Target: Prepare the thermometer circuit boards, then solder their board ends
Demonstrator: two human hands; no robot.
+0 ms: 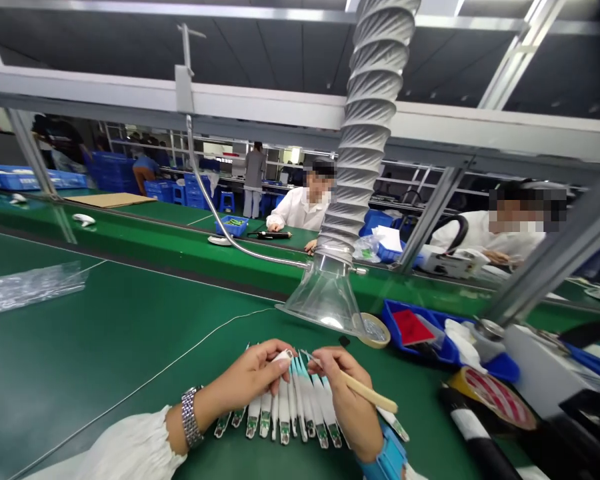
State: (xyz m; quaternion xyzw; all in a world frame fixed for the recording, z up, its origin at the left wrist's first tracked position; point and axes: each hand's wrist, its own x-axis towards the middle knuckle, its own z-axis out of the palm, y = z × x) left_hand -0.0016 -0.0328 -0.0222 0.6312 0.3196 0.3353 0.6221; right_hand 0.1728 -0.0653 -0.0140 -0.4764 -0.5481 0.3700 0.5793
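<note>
My left hand [253, 377] is closed, pinching a small white plastic part [283, 357] between thumb and fingers. My right hand [353, 403] grips a slim hand tool [373, 395] with a pale yellow handle; its thin tip points at the white part, and whether they touch I cannot tell. Beneath both hands, several slender white housings [307, 400] lie side by side on the green bench. Small green circuit boards show at their near ends, and some have light-blue far ends. My hands hide parts of the row.
A clear extraction hood [325, 293] on a grey ribbed duct [363, 120] hangs just beyond my hands. On the right are a round dish [373, 330], a blue bin [393, 313] and a tape roll [497, 397]. A thin cable [180, 363] crosses the bench. Two co-workers sit opposite.
</note>
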